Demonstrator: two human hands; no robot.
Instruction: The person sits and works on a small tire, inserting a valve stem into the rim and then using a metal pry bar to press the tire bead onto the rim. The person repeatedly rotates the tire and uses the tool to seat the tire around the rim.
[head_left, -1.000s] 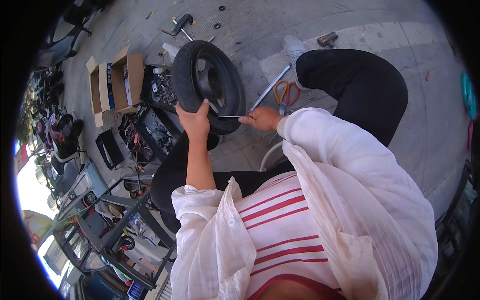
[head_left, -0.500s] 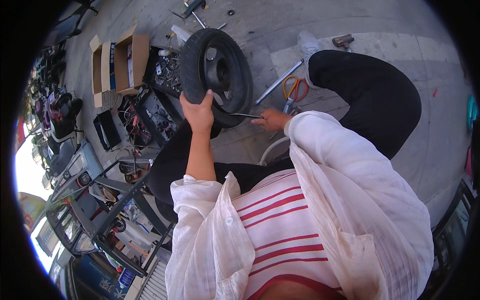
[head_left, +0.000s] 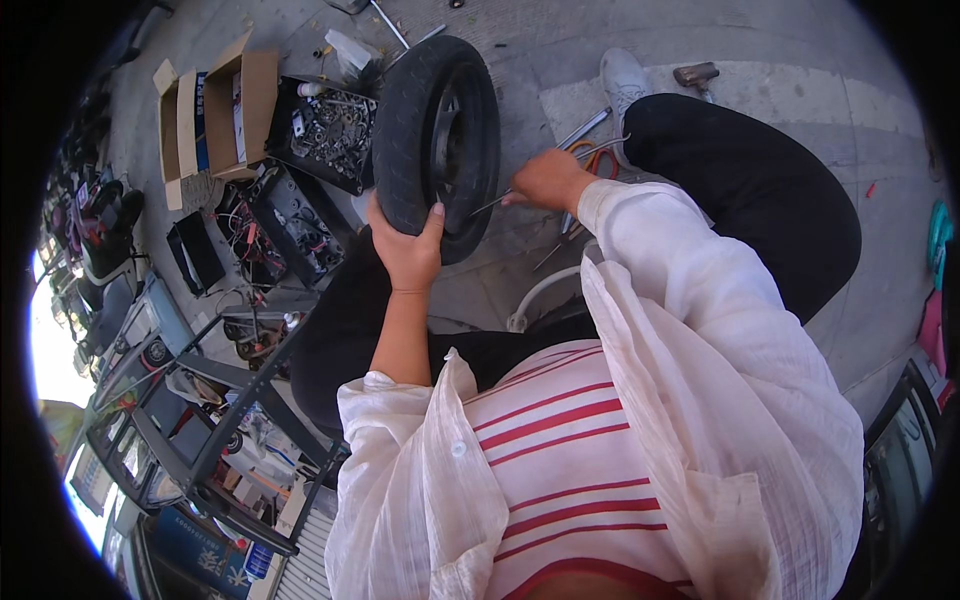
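Head view, looking down: the left hand [head_left: 408,250] grips the near edge of one small black tyre [head_left: 420,130], thumb hooked over the tread and fingers wrapped behind, forearm bare and rising straight from the lower frame. The tyre stands upright on its tread on the grey pavement [head_left: 760,60], just in front of the person's knees. The right hand [head_left: 545,180] is clenched around one thin metal tool [head_left: 487,204], whose tip reaches into the wheel's rim; the wrist emerges from a loose white sleeve [head_left: 680,290] that covers the forearm.

Count on the ground: two open cardboard boxes [head_left: 215,105] at upper left; two black trays of small metal parts [head_left: 325,135] between the boxes and the tyre; one pair of red-handled scissors [head_left: 600,165] beside the right hand, touching long metal rods [head_left: 585,128]; one hammer [head_left: 695,73] farther out.

One white shoe [head_left: 625,80] and a black trouser leg [head_left: 750,190] lie right of the tyre. The sleeve hides part of the scissors. A dark metal frame [head_left: 200,440] stands at lower left.
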